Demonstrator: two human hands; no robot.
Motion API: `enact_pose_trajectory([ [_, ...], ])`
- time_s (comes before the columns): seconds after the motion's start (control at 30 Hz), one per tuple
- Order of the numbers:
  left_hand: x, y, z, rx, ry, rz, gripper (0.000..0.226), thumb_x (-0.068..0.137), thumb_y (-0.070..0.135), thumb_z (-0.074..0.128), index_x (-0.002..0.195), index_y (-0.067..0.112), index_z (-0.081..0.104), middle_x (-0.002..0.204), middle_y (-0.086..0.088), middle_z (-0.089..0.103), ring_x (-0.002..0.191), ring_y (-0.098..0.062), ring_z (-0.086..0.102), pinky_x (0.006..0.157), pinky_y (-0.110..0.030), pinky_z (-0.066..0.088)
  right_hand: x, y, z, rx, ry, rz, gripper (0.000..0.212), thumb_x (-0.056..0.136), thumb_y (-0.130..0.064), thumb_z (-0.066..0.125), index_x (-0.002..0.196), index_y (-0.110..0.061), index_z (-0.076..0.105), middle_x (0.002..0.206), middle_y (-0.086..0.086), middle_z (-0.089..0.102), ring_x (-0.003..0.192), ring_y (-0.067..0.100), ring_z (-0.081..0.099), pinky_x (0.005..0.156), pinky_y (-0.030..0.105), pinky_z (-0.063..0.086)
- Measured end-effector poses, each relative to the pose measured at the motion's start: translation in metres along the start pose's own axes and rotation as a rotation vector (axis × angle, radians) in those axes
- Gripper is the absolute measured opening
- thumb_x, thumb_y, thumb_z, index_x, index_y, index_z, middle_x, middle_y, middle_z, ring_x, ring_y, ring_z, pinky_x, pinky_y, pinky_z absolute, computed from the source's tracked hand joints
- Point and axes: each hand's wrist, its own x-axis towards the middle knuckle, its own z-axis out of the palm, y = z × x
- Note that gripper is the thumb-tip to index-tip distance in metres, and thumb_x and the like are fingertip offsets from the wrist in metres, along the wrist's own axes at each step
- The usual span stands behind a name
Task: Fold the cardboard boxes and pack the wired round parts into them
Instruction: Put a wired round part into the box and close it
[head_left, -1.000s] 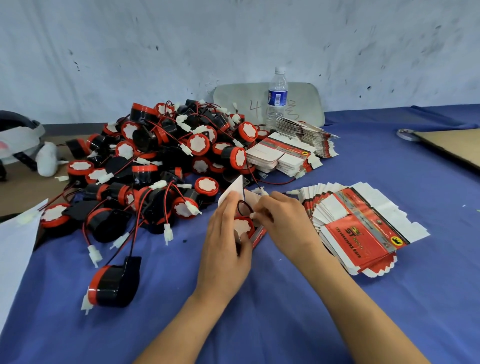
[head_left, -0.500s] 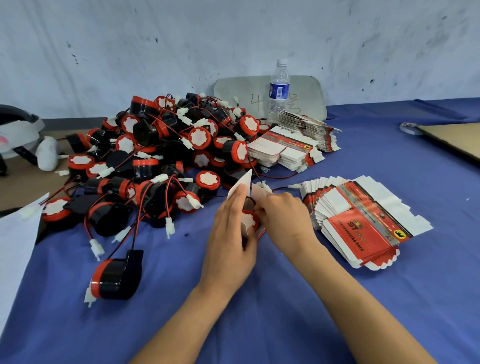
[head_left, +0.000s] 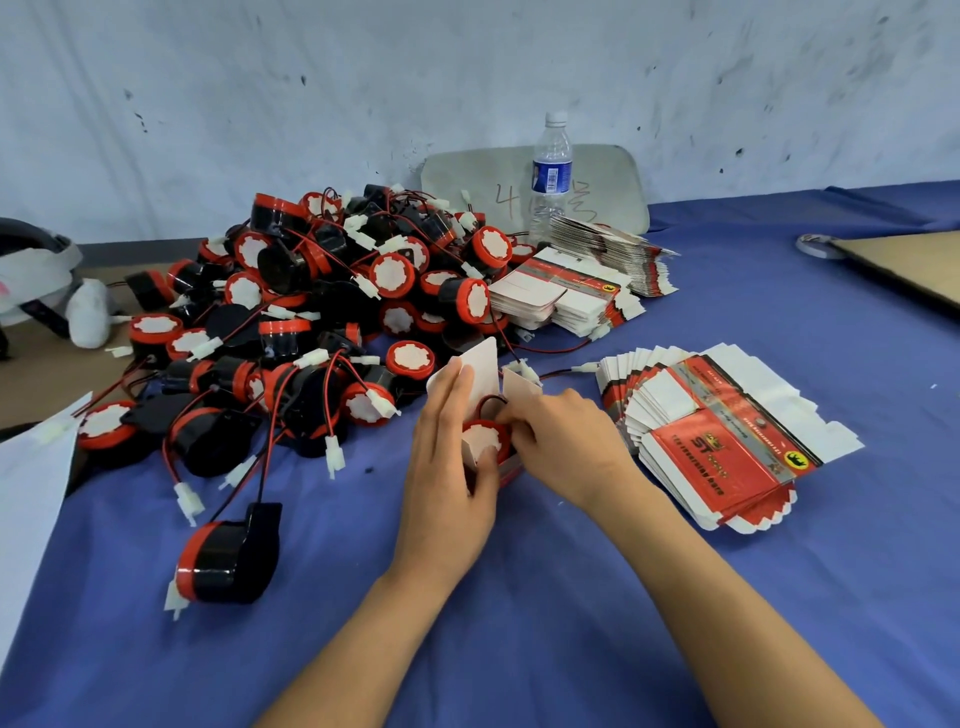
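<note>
Two hands meet on one box (head_left: 485, 370) mid-table, standing on the blue cloth (head_left: 545, 649) w/ its white top flaps up and open. L hand (head_left: 447, 467) grips the box from the left: fingers lie straight up along the tall flap, and the thumb wraps round the front and presses the white face of the part (head_left: 480, 435). The part sits in the box mouth, red rim showing. R hand (head_left: 566, 441) comes in from the right, fingers curled, tips pinching the part's wire (head_left: 491, 400), a dark loop poking up between the flaps.

Behind and left is a big pile (head_left: 322, 312) of red/black parts w/ tangled leads and white plugs. A loose part (head_left: 228, 561) lies on its side, apart from the pile and nearer the camera.

Right of the hands is a fanned stack (head_left: 727, 431) of flat boxes, red print up. A 2nd stack (head_left: 566, 296) touches the pile's far edge, w/ a 3rd stack (head_left: 613, 249) just behind it by the bottle (head_left: 551, 171). The bottle stands upright in front of a grey board (head_left: 467, 182) leaning on the wall.

Far right lies cardboard (head_left: 904, 265) w/ a tape roll (head_left: 814, 244) at its corner. A white sheet (head_left: 31, 493) shows at the far left.
</note>
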Motion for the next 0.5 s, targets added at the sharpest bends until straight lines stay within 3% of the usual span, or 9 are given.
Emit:
enact_pose_trajectory([
  [0.07, 0.0, -0.002, 0.0, -0.005, 0.003, -0.007, 0.075, 0.09, -0.006, 0.056, 0.15, 0.023, 0.024, 0.158, 0.016, 0.017, 0.141, -0.017, 0.031, 0.099, -0.006, 0.032, -0.004, 0.002, -0.004, 0.049, 0.086, -0.026, 0.033, 0.093, -0.017, 0.041, 0.109, -0.03, 0.067, 0.093, 0.001, 0.069, 0.084, 0.027, 0.059, 0.061, 0.033, 0.046],
  [0.13, -0.001, -0.002, 0.0, -0.014, -0.01, -0.004, 0.076, 0.09, -0.006, 0.057, 0.151, 0.026, 0.024, 0.159, 0.015, 0.017, 0.139, -0.025, 0.035, 0.098, -0.008, 0.035, -0.005, 0.002, -0.006, 0.11, 0.183, -0.088, 0.035, 0.092, -0.013, 0.044, 0.111, -0.029, 0.068, 0.11, -0.007, 0.069, 0.096, 0.023, 0.062, 0.066, 0.031, 0.048],
  [0.2, 0.0, -0.001, 0.0, -0.018, -0.027, -0.011, 0.08, 0.089, -0.005, 0.056, 0.149, 0.035, 0.022, 0.157, 0.023, 0.015, 0.125, -0.041, 0.046, 0.092, -0.014, 0.042, -0.005, -0.001, -0.004, 0.087, 0.169, -0.129, 0.04, 0.092, -0.014, 0.043, 0.123, -0.03, 0.061, 0.133, -0.017, 0.056, 0.108, 0.019, 0.059, 0.069, 0.03, 0.047],
  [0.23, 0.0, -0.001, 0.0, -0.021, -0.023, -0.004, 0.081, 0.088, -0.007, 0.056, 0.149, 0.034, 0.022, 0.157, 0.022, 0.016, 0.126, -0.04, 0.045, 0.091, -0.01, 0.041, -0.005, -0.002, -0.001, 0.061, 0.129, -0.123, 0.041, 0.093, -0.017, 0.041, 0.128, -0.032, 0.057, 0.139, -0.021, 0.049, 0.109, 0.019, 0.059, 0.07, 0.031, 0.047],
  [0.3, 0.001, -0.001, -0.001, -0.031, -0.018, -0.003, 0.081, 0.085, -0.011, 0.056, 0.149, 0.026, 0.024, 0.157, 0.016, 0.019, 0.141, -0.018, 0.033, 0.092, -0.003, 0.034, -0.005, -0.002, 0.005, 0.036, 0.064, -0.097, 0.041, 0.095, -0.023, 0.036, 0.133, -0.033, 0.051, 0.144, -0.023, 0.041, 0.103, 0.023, 0.06, 0.07, 0.032, 0.048],
  [0.37, 0.003, -0.002, -0.001, -0.034, -0.028, -0.005, 0.079, 0.083, -0.013, 0.056, 0.149, 0.019, 0.026, 0.156, 0.01, 0.022, 0.143, 0.001, 0.021, 0.097, -0.001, 0.029, -0.004, -0.001, 0.009, 0.037, 0.05, -0.094, 0.042, 0.096, -0.025, 0.034, 0.135, -0.032, 0.048, 0.143, -0.021, 0.039, 0.096, 0.025, 0.06, 0.066, 0.032, 0.046],
  [0.5, 0.003, -0.002, -0.001, -0.033, -0.048, -0.007, 0.073, 0.084, -0.012, 0.056, 0.147, 0.015, 0.03, 0.157, 0.0, 0.026, 0.141, 0.008, 0.018, 0.101, -0.002, 0.025, -0.001, -0.003, 0.01, 0.004, 0.063, -0.08, 0.038, 0.096, -0.028, 0.032, 0.13, -0.029, 0.05, 0.132, -0.015, 0.047, 0.087, 0.026, 0.059, 0.061, 0.033, 0.044],
])
